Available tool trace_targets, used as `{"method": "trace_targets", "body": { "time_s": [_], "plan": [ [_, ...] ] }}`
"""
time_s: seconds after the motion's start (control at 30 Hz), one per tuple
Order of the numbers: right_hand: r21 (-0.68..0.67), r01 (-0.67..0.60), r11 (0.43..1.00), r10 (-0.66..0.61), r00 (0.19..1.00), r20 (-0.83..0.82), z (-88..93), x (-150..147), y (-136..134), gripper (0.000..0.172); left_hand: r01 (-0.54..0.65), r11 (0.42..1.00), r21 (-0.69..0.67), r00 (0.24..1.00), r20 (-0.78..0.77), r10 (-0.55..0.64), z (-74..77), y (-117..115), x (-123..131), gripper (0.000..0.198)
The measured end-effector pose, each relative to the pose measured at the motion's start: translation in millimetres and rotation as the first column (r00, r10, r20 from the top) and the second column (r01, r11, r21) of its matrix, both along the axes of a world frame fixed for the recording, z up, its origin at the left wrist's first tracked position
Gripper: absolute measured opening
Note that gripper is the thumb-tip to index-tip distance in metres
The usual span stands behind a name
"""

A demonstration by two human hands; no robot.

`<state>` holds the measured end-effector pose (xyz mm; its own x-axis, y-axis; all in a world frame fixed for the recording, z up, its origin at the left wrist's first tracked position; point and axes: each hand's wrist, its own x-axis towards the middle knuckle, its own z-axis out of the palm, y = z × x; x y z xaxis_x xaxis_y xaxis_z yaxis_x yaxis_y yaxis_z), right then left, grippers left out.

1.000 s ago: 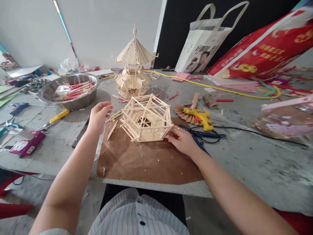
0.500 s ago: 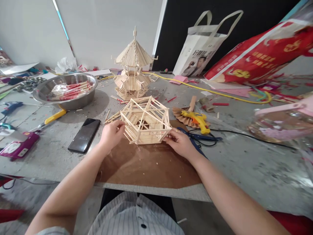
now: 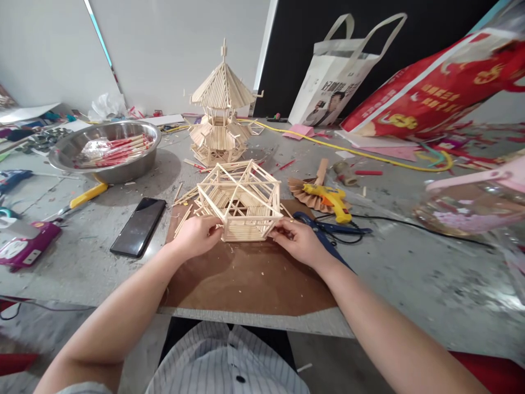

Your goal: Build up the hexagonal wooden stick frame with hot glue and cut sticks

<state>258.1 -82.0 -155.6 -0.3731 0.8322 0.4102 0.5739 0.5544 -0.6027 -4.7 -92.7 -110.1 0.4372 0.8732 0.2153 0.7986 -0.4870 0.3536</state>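
A six-sided open frame of thin wooden sticks (image 3: 246, 230) rests on a brown board (image 3: 250, 284) in front of me. My left hand (image 3: 200, 234) pinches its near left corner, fingers closed. At the near right corner, my right hand (image 3: 296, 238) grips the frame between thumb and fingers. Loose sticks (image 3: 183, 220) lie just beyond my left hand. Behind the frame stands a tiered pagoda model (image 3: 222, 104) built of the same sticks, with a pointed roof.
Left are a black phone (image 3: 138, 227), a steel bowl (image 3: 141, 164) of red-wrapped sticks and a purple power strip (image 3: 30, 246). To the right lie a yellow glue gun (image 3: 332, 201), its black cord and a pink-handled clear container (image 3: 467, 205). Bags (image 3: 328, 82) stand behind.
My left hand has moved right and nearer along the frame, to its near left corner. The frame has shifted slightly left, and my right hand stays at its right corner.
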Motion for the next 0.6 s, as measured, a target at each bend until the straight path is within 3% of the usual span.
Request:
{"method": "trace_targets", "body": {
  "time_s": [0.2,0.33,0.43,0.47,0.53,0.6],
  "plan": [
    [-0.007,-0.006,1.000,0.006,1.000,-0.023,0.8,0,-1,0.012,-0.079,0.996,-0.048,0.994,0.067,0.082,-2.5,2,-3,0.026],
    [-0.008,-0.010,1.000,0.010,1.000,-0.020,1.8,0,-1,0.013,-0.299,0.954,-0.033,0.945,0.128,0.301,5.7,10,-19,0.024],
    [-0.017,-0.007,1.000,0.006,1.000,-0.022,3.9,-1,-2,0.013,-0.576,0.811,-0.102,0.739,0.361,0.569,22.5,19,-41,0.020],
    [-0.017,-0.006,1.000,0.006,1.000,-0.019,4.4,-2,-2,0.013,-0.591,0.785,-0.184,0.637,0.490,0.595,29.3,23,-48,0.020],
    [-0.019,-0.003,1.000,0.002,1.000,-0.011,4.4,-3,-2,0.012,-0.518,0.790,-0.328,0.456,0.675,0.579,42.3,32,-60,0.020],
    [-0.026,0.000,1.000,0.000,1.000,-0.006,2.8,-2,-1,0.012,-0.496,0.801,-0.336,0.372,0.751,0.546,51.3,45,-66,0.019]
  ]
}}
